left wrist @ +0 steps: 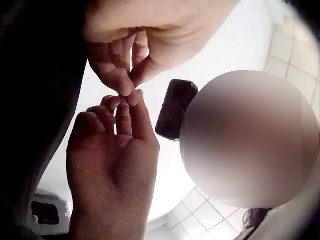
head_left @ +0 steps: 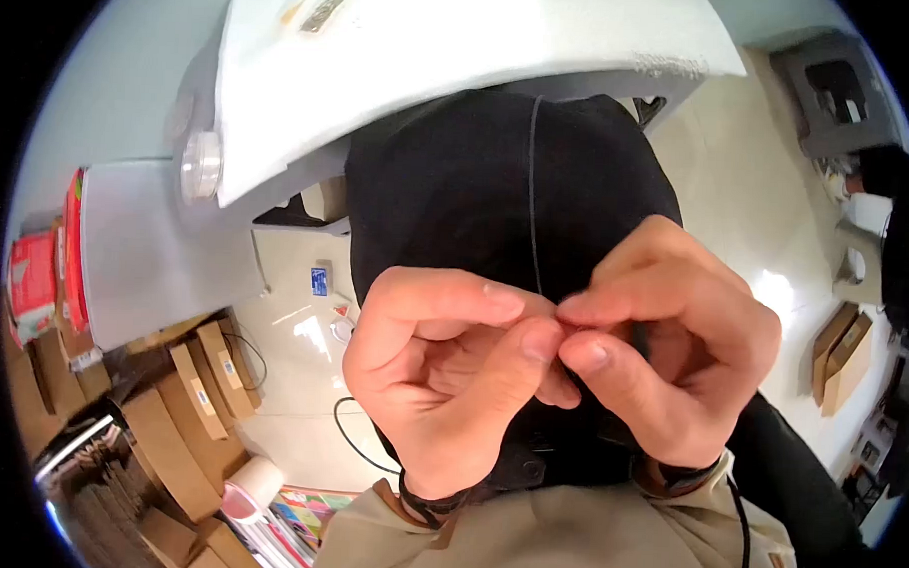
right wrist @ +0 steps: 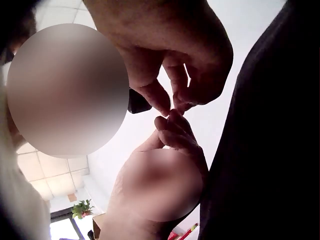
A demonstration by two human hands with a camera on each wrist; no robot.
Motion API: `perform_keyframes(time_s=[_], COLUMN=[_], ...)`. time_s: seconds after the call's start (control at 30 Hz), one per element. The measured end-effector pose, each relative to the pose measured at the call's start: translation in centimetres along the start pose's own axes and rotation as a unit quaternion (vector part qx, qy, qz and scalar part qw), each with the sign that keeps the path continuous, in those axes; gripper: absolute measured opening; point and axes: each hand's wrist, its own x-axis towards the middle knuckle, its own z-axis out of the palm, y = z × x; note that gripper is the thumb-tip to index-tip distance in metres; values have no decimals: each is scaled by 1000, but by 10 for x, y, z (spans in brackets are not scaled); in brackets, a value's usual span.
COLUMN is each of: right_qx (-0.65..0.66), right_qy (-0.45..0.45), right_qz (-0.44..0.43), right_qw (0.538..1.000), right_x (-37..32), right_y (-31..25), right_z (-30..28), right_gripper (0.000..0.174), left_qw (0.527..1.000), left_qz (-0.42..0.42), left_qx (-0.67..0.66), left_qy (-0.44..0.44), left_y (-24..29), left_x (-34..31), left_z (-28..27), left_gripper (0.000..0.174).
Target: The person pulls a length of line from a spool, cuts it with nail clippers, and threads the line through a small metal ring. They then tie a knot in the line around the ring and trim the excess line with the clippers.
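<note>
In the head view both hands meet fingertip to fingertip over the lap. My left hand (head_left: pixel 451 374) pinches with thumb and index finger, its other fingers curled beneath. Opposite it, my right hand (head_left: pixel 678 337) pinches at the same spot, thumb below index finger. Whatever lies between the fingertips is tiny and mostly covered; I cannot tell its kind. Behind the hands is black cloth (head_left: pixel 438 173) over the lap, with a thin grey line (head_left: pixel 533 187) running down towards the fingertips. Both wrist views show the hands joined at the fingertips too.
A white table (head_left: pixel 483 30) stands ahead, with a clear round container (head_left: pixel 201 165) at its left edge. Cardboard boxes (head_left: pixel 174 439) crowd the left floor. A grey stool (head_left: pixel 836 97) is at far right. In the left wrist view, a dark block (left wrist: pixel 175 107) appears beyond the hands.
</note>
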Motion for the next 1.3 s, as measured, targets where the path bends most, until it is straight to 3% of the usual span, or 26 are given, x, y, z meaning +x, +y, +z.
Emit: perform_keyframes(time_s=[0.1,0.23,0.27,0.43,0.8,1.07,1.3], right_qx=[-58,-49,-43,-37,-182,-225,-225], right_qy=[-5,4,3,-47,8,18,11], right_qz=[-64,-44,-51,-128,-228,-219,-208], right_qw=[996,998,998,990,956,949,952], right_x=[4,9,10,12,1,0,0], right_y=[-3,-10,-9,-4,7,6,2], right_z=[3,6,5,3,19,19,14], right_gripper=[8,6,6,9,27,26,25], left_qw=[999,999,997,997,995,997,999], left_qz=[-13,1,-12,-8,-39,-24,-36], left_qx=[-16,-9,63,57,-42,-24,17], left_qy=[27,34,38,46,83,71,26], left_y=[1,0,1,1,3,2,7], left_x=[-2,-3,-3,-5,-5,-7,-11], left_z=[2,2,4,2,-3,-3,-3], left_gripper=[24,25,24,23,20,22,38])
